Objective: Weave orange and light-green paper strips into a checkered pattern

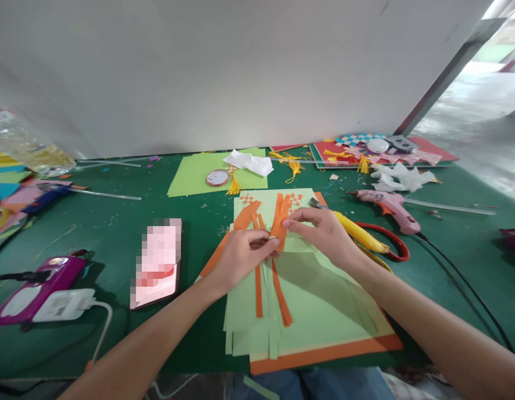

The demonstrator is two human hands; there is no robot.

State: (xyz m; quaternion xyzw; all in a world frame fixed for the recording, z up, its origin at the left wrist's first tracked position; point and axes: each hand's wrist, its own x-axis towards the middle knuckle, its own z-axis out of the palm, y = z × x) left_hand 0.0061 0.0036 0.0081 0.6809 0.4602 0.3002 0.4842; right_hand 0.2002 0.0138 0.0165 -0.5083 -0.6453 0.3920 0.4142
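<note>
Both my hands work on orange paper strips above a stack of light green paper. My left hand pinches the lower part of the strips, thumb and finger closed. My right hand grips their upper right edge between thumb and fingers. Further orange strips and narrow green strips lie loose on the green sheets below my left hand. Small orange-and-green woven checks show at the stack's far edge. An orange sheet sticks out under the stack's near edge.
Right of the stack lie yellow-and-red-handled scissors and a pink glue gun with its cable. To the left are a phone and a purple power strip. Tassels, tissue and a round badge lie toward the wall.
</note>
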